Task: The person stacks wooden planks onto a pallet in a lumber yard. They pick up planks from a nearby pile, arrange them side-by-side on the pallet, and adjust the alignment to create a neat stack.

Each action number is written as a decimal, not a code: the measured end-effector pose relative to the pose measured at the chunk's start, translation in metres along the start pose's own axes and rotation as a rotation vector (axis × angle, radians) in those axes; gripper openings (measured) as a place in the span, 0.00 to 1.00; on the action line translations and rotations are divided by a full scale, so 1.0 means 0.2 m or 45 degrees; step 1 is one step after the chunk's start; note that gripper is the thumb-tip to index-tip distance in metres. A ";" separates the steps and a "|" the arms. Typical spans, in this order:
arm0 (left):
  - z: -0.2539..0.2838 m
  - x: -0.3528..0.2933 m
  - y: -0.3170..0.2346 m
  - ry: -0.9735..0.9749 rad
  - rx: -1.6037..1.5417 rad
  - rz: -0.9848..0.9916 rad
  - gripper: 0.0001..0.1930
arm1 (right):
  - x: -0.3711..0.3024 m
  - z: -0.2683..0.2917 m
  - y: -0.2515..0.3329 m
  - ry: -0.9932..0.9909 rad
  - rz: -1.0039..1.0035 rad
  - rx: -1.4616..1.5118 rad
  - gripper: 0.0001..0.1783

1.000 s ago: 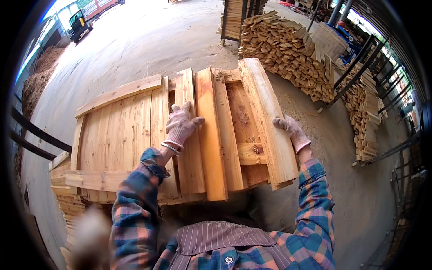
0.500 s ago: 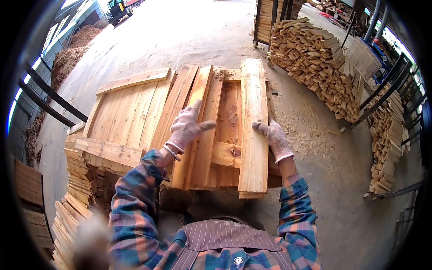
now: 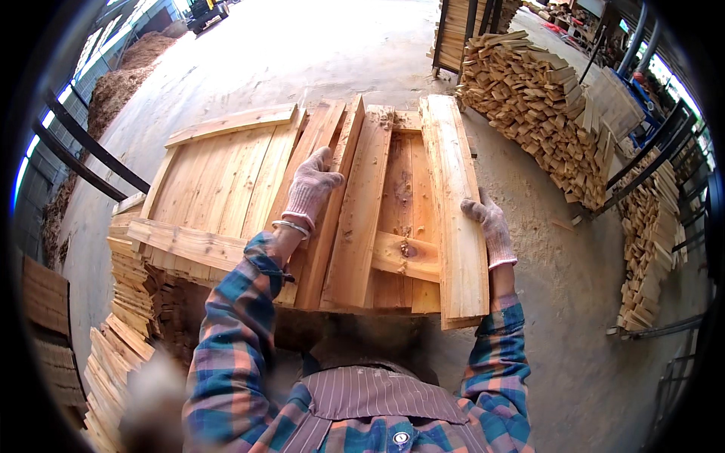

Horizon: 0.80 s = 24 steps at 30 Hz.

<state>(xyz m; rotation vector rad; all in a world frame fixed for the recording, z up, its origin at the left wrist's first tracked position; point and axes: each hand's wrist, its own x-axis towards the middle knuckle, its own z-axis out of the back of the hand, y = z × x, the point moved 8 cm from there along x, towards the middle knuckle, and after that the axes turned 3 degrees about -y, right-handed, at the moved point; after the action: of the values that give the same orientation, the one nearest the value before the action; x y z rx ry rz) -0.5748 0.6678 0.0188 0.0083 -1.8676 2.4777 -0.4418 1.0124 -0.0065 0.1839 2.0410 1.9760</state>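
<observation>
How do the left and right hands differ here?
The left hand lies over the middle boards; the right hand is at the rightmost board's outer edge. The left hand has a bracelet at its wrist; the right hand shows none. The left hand's fingers point away from the person; the right hand's are mostly hidden. Both wear pale gloves.
</observation>
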 end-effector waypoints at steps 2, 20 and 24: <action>-0.02 0.01 0.04 0.113 -0.125 -0.175 0.36 | 0.00 0.00 -0.01 -0.018 0.003 -0.057 0.35; 0.29 -0.18 0.14 0.222 1.226 0.023 0.44 | 0.12 -0.01 -0.09 -0.008 0.039 0.053 0.18; 0.20 -0.32 0.15 0.337 1.242 -0.126 0.42 | 0.12 -0.03 -0.18 0.015 -0.219 0.185 0.18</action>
<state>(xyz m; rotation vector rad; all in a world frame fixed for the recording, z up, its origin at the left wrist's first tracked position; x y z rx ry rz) -0.5134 0.6193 -0.0003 -0.1777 -0.4375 2.8424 -0.4625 1.0126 -0.0459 0.0263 2.1311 1.7333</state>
